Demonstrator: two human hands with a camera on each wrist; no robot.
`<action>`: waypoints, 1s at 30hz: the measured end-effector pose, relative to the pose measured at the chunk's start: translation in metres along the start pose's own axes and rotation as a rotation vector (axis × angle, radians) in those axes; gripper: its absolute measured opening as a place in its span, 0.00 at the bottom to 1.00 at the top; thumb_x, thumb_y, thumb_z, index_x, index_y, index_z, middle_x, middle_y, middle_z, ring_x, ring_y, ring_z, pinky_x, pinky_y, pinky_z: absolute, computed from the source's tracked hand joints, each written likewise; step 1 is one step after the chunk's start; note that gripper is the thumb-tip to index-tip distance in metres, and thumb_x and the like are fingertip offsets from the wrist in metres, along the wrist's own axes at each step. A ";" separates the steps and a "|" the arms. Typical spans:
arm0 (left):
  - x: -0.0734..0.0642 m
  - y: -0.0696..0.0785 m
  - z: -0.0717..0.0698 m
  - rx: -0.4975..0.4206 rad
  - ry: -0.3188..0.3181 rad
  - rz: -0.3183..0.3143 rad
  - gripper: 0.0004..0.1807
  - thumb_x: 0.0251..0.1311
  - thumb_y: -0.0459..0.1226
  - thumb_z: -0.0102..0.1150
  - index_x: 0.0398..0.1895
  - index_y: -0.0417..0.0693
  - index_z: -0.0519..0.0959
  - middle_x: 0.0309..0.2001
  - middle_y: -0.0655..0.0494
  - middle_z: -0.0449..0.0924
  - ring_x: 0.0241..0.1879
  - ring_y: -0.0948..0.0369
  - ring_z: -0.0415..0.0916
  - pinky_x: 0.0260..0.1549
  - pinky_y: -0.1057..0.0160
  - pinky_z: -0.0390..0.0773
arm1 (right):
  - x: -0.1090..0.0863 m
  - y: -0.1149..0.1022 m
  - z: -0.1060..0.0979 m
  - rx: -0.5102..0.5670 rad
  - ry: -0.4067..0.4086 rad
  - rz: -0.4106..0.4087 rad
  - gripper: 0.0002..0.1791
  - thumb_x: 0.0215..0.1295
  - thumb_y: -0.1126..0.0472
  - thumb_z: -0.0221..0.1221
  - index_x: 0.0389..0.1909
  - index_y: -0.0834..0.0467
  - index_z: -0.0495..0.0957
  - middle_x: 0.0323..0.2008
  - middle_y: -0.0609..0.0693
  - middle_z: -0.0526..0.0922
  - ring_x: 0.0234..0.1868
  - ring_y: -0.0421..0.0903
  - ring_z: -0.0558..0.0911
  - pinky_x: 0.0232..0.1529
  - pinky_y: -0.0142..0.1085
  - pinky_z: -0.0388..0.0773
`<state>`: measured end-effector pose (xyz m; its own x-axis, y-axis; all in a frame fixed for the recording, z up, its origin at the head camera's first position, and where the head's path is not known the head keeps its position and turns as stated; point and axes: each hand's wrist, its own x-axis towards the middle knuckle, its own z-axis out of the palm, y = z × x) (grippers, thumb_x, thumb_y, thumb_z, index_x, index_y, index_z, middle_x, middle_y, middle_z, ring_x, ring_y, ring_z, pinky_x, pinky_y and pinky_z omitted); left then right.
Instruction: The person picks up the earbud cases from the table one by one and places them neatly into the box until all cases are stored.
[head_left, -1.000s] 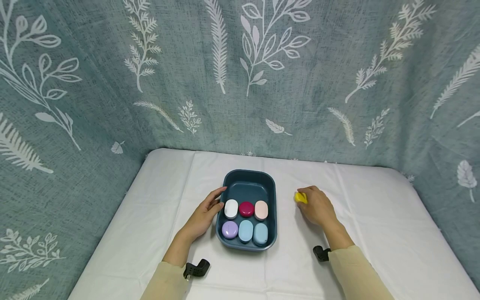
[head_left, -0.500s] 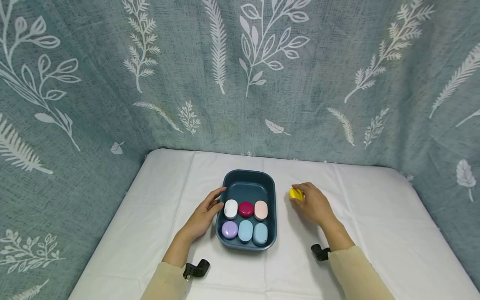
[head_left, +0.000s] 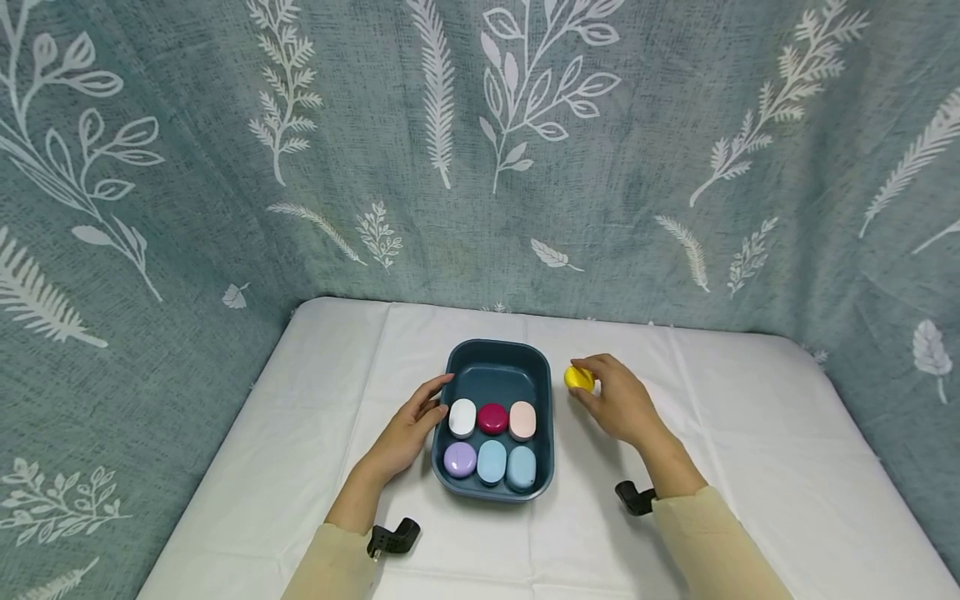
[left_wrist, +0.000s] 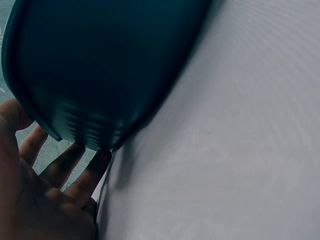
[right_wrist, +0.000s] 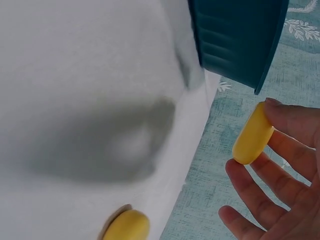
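Note:
My right hand pinches a small, smooth yellow oval case between thumb and fingers, above the table and just right of the tray. In the right wrist view the yellow case stands on edge in the grip, near the tray's rim. My left hand rests against the left side of the dark blue tray, fingertips touching its outer wall. Inside the tray's near part lie two rows of small rounded cases: white, crimson, pale pink, purple and two light blue.
Another yellow piece lies on the white cloth in the right wrist view; it does not show in the head view. A white cloth covers the table. A leaf-patterned curtain hangs behind and at both sides.
My right hand has moved left and slightly away from me with the yellow case, closer to the tray's right rim. The left hand and the tray have stayed put.

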<state>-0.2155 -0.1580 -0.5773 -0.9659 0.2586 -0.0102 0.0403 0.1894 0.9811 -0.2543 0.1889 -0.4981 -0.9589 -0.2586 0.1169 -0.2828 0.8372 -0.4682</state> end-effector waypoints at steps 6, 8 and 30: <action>0.001 0.000 0.000 0.003 -0.001 0.002 0.26 0.79 0.48 0.51 0.76 0.75 0.65 0.81 0.58 0.57 0.78 0.46 0.61 0.77 0.39 0.58 | 0.005 -0.008 -0.004 -0.002 0.019 -0.023 0.27 0.69 0.58 0.68 0.66 0.60 0.78 0.62 0.62 0.79 0.60 0.61 0.80 0.59 0.57 0.78; 0.001 0.000 0.000 0.003 -0.001 0.002 0.26 0.79 0.48 0.51 0.77 0.75 0.64 0.81 0.59 0.57 0.78 0.46 0.61 0.77 0.39 0.58 | 0.007 -0.012 -0.005 0.000 0.019 -0.032 0.27 0.68 0.58 0.68 0.66 0.60 0.78 0.62 0.61 0.80 0.60 0.61 0.80 0.60 0.58 0.78; 0.000 -0.001 0.002 0.018 0.018 -0.015 0.26 0.79 0.46 0.51 0.76 0.76 0.65 0.81 0.59 0.56 0.78 0.45 0.61 0.77 0.37 0.58 | 0.030 -0.049 -0.002 -0.024 -0.082 -0.179 0.26 0.70 0.56 0.67 0.67 0.58 0.78 0.63 0.55 0.80 0.63 0.57 0.79 0.67 0.54 0.76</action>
<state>-0.2153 -0.1562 -0.5790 -0.9709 0.2385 -0.0211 0.0304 0.2101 0.9772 -0.2693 0.1416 -0.4699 -0.8883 -0.4420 0.1247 -0.4504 0.7854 -0.4246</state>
